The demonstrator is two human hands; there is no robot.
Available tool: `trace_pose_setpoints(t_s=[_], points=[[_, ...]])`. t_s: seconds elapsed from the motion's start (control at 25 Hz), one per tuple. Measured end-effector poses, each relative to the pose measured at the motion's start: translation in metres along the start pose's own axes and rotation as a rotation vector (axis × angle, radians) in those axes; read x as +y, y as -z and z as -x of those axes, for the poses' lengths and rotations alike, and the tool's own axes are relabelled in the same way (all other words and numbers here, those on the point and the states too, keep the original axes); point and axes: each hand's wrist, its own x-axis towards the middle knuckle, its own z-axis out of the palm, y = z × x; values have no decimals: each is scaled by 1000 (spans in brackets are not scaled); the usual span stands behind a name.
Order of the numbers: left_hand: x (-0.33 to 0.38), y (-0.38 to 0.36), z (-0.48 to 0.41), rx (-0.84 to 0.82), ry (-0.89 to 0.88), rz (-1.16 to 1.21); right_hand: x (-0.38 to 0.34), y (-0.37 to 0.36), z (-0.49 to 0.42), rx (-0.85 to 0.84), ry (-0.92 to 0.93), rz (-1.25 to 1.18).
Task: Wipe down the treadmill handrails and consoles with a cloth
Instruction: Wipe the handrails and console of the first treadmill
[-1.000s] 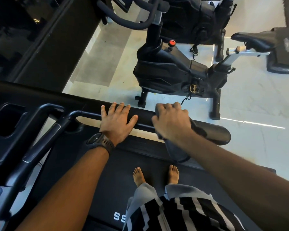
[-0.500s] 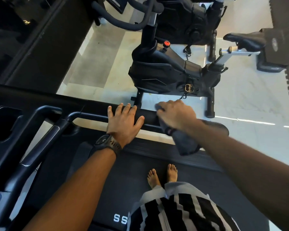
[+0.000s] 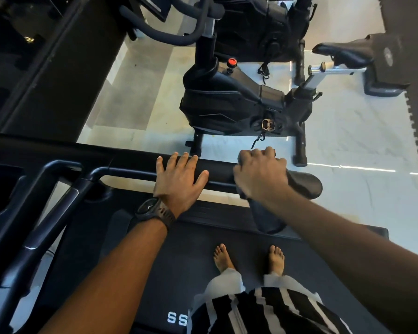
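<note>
Left hand (image 3: 179,179) braces, right hand (image 3: 258,175) wipes the handrail (image 3: 130,160).
Head view: the left hand lies flat on the rail, fingers straight; the right hand curls round a dark cloth (image 3: 266,218) and presses it on the rail close to its rounded end, the cloth's tail hanging below. The step looks like wiping this rail. Next it likely needs the cloth slid over the end cap, or back toward the console (image 3: 0,227), with the left hand lifted clear. The rail ends just past the right hand; beyond is open floor (image 3: 360,189), a bike (image 3: 227,112) near.
</note>
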Motion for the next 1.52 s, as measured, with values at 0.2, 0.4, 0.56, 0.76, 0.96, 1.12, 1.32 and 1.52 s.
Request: trace_pose_setpoints(t_s=[0.2, 0.4, 0.56, 0.76, 0.96, 1.12, 1.32, 1.52], points=[[8, -1, 0, 3, 42, 10, 17, 15, -22, -134, 133, -207], [28, -3, 5, 3, 45, -2, 22, 0, 27, 87, 152, -4], [40, -3, 6, -4, 62, 7, 49, 13, -22, -182, 101, -213], [53, -5, 6, 10, 86, 5, 48, -7, 21, 70, 214, -63], [64, -1, 8, -19, 55, 3, 69, 5, -3, -141, -20, -67], [79, -3, 9, -1, 57, 3, 64, 1, 13, 26, 210, -117], [91, -2, 12, -1, 54, 9, 80, 0, 20, -7, 61, -37], [105, -3, 13, -18, 49, 22, 92, 5, 7, -161, -10, -107]])
